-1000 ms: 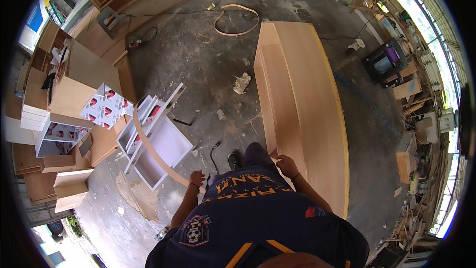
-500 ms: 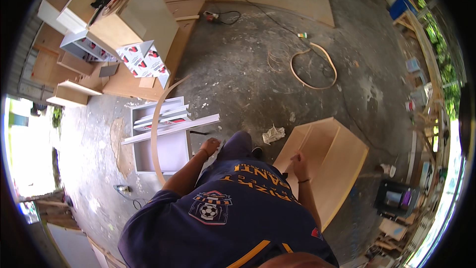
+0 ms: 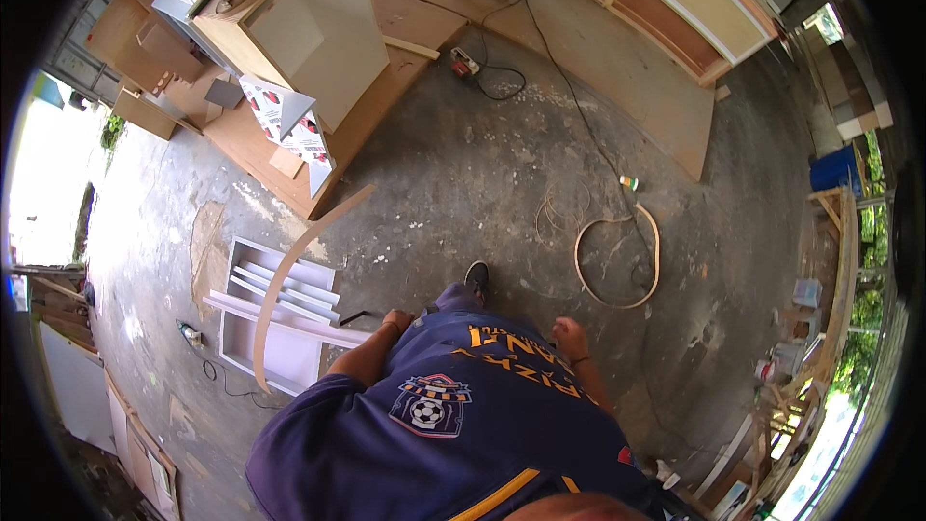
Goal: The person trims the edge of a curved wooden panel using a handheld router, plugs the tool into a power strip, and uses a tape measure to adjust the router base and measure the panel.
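Observation:
My left hand [image 3: 398, 319] is closed at my left thigh. A small greyish bit shows beside its fingers, too small to name. On my other side my right hand [image 3: 571, 336] hangs with its fingers curled, and nothing shows in it. To the left, nearest my left hand, a shallow white drawer-like box [image 3: 289, 364] lies on the floor, with several white strips [image 3: 280, 293] across it. A long curved wooden band [image 3: 273, 291] arches over the box. Between box and hand is a thin black bent piece [image 3: 356, 315].
A tall wooden cabinet [image 3: 318, 39] stands on boards at the far left. Ahead, a cable [image 3: 569, 77] runs over a wood sheet [image 3: 675, 125] towards a coiled wooden band [image 3: 658, 253]. A corded power tool [image 3: 191, 335] lies left of the box. Clutter lines the right wall.
My view has turned to the right and moved forward. The pale wooden box beside my right hand has gone out of view. One shoe now shows ahead of me.

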Demonstrator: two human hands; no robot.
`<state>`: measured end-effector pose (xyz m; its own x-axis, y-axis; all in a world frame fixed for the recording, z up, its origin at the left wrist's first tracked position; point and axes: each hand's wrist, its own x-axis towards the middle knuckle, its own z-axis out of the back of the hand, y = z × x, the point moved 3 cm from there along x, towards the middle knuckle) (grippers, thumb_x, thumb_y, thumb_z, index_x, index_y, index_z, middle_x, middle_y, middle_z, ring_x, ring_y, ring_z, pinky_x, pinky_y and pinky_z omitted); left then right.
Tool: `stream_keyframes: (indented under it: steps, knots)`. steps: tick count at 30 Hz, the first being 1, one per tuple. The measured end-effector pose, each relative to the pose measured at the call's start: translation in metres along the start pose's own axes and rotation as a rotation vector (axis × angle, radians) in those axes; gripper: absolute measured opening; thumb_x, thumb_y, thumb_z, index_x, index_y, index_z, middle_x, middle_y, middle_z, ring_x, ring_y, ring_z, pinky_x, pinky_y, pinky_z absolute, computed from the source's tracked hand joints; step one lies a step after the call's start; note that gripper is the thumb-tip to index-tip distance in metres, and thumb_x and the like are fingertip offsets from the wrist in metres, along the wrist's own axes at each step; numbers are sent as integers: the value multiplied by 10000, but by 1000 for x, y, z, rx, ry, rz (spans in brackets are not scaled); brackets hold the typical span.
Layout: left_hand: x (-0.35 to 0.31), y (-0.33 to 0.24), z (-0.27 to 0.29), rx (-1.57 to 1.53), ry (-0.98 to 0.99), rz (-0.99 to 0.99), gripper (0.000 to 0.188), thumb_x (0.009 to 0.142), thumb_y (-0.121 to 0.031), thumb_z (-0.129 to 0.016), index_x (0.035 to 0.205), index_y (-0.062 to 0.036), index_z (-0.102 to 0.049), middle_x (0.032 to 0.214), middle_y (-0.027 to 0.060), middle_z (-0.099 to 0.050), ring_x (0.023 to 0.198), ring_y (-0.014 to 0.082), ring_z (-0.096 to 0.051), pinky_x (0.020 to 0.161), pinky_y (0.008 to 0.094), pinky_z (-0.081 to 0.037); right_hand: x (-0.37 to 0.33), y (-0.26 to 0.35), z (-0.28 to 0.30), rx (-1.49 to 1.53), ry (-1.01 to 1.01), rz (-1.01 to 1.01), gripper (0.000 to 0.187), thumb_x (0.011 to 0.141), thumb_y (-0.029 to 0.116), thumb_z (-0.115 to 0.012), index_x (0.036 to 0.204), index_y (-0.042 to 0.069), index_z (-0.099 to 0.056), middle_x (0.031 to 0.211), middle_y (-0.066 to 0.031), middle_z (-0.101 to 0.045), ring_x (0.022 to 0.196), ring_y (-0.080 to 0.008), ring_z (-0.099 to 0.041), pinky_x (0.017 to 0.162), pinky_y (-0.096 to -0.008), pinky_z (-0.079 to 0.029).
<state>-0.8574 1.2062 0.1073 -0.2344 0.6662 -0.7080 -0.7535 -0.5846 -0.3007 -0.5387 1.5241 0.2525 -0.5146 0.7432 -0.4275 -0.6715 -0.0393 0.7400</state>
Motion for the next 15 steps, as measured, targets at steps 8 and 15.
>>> stream_keyframes:
  steps: [8, 15]
  knots:
    - [74, -56, 220, -1525, -361, 452, 390, 900, -365, -562, 1152, -68, -585, 937, 57, -668, 763, 154, -646, 581, 307, -471, 100, -72, 73, -744, 511, -140, 181, 842, 217, -589, 817, 45, -638, 684, -94, -612, 553, -201, -570, 497, -329, -448]
    - [156, -35, 185, -1436, -199, 822, 461, 884, -420, -560, 1149, -45, -594, 1023, 131, -670, 876, 233, -660, 730, 346, -488, 351, -20, 92, -1171, 476, 297, 169, 730, 278, -669, 741, 111, -695, 752, -123, -658, 700, -302, -638, 628, -404, -513]
